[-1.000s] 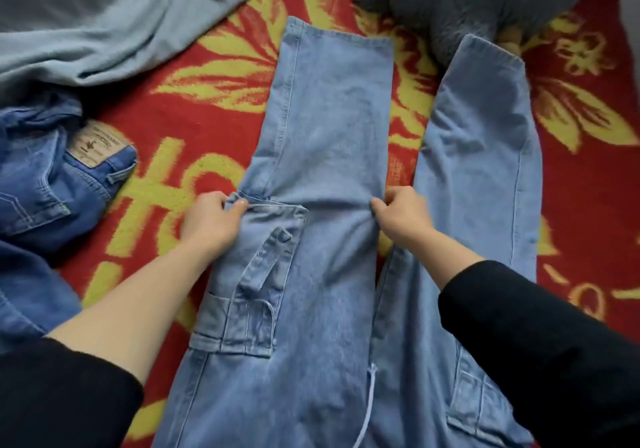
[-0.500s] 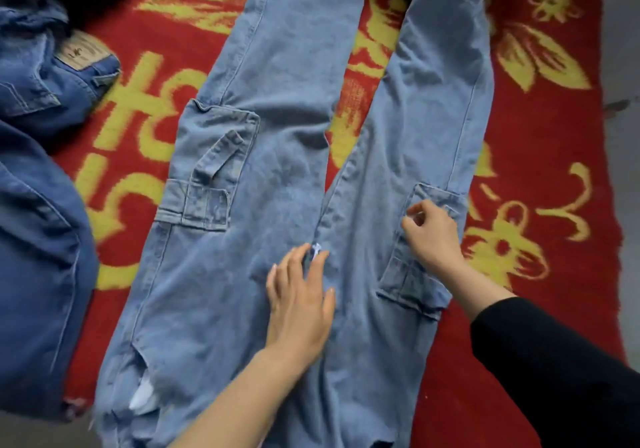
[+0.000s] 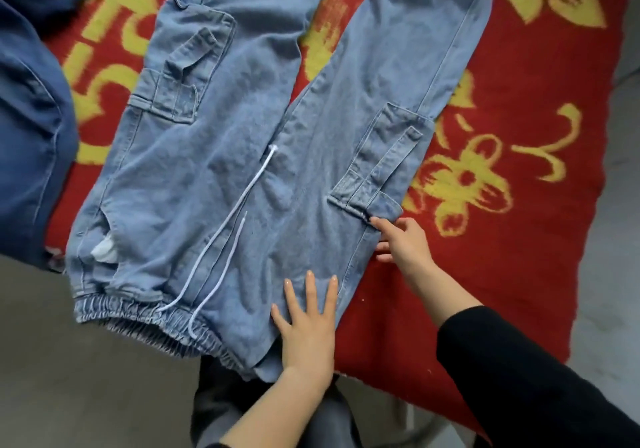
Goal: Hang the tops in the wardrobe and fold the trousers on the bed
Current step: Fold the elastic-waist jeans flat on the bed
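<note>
While light blue cargo trousers (image 3: 242,136) lie spread flat on the red-and-yellow blanket (image 3: 519,205) | left hand (image 3: 308,330) presses flat near the waistband (image 3: 138,312), fingers splayed wide | right hand (image 3: 405,243) loosely extended, forefinger touching the side pocket (image 3: 377,167) corner

The bed (image 3: 519,295) was covered by a red blanket (image 3: 571,66) patterned with yellow flowers. Light-blue cargo trousers (image 3: 214,170) lay flat on the blanket with the legs spread apart and running away from the near edge. Their elastic waistband (image 3: 138,312) hung just over that edge, and a white drawstring (image 3: 239,205) trailed across the cloth. Darker blue jeans (image 3: 27,136) lay bunched just beside them on the left.
</note>
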The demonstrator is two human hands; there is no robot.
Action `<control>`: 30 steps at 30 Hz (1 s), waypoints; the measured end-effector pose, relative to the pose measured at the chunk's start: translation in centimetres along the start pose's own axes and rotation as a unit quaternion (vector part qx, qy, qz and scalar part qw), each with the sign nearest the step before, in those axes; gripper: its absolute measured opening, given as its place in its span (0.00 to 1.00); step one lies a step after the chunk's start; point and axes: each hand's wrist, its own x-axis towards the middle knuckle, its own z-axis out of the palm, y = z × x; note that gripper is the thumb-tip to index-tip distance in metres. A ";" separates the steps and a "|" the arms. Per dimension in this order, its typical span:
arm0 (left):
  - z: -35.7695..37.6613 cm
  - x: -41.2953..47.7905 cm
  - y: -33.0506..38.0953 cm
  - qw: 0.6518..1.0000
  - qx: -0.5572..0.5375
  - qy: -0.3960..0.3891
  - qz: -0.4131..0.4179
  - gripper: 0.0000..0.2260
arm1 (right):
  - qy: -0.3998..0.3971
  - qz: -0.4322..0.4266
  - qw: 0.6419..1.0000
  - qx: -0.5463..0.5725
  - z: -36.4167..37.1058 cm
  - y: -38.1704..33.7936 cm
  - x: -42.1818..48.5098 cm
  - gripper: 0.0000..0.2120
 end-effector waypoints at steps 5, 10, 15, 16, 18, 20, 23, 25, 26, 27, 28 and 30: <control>-3.9 -0.1 -1.6 0.997 -0.044 -0.048 0.028 0.40 | 0.018 0.043 0.995 0.090 1.1 -1.9 -0.4 0.16; -9.3 0.1 -7.7 0.953 -0.300 -0.036 -0.012 0.09 | 0.042 -0.036 0.995 0.085 2.8 -6.4 -2.6 0.09; -16.0 -1.5 -15.1 0.853 -0.520 -0.029 -0.032 0.09 | 0.098 -0.203 0.969 0.099 9.8 -13.2 -5.6 0.20; -17.1 -1.9 -16.9 0.834 -0.550 -0.031 -0.038 0.08 | 0.090 -0.221 0.967 0.093 11.7 -14.7 -6.2 0.22; -18.4 -2.2 -20.7 0.812 -0.580 -0.018 -0.061 0.10 | 0.062 -0.263 0.960 0.071 15.9 -16.8 -7.0 0.24; -18.5 -1.9 -24.8 0.809 -0.578 0.010 -0.108 0.11 | -0.005 -0.289 0.957 0.028 20.3 -18.2 -8.0 0.27; -16.5 0.0 -30.8 0.811 -0.540 0.111 -0.195 0.16 | -0.169 -0.271 0.942 -0.108 25.6 -17.9 -8.3 0.38; -15.1 1.1 -33.3 0.816 -0.517 0.112 -0.231 0.10 | -0.204 -0.250 0.913 -0.249 27.5 -16.5 -7.6 0.42; -14.3 1.6 -34.0 0.831 -0.497 0.087 -0.233 0.14 | -0.205 -0.238 0.899 -0.307 28.0 -15.8 -7.3 0.42; -13.5 2.2 -34.5 0.854 -0.466 0.065 -0.220 0.18 | -0.209 -0.226 0.886 -0.348 28.4 -15.1 -6.9 0.41; -13.2 2.5 -34.5 0.878 -0.430 0.051 -0.204 0.19 | -0.213 -0.219 0.875 -0.375 28.6 -14.7 -6.8 0.40; -13.3 3.0 -34.5 0.902 -0.373 0.082 -0.200 0.14 | -0.211 -0.222 0.860 -0.408 28.6 -14.3 -6.2 0.38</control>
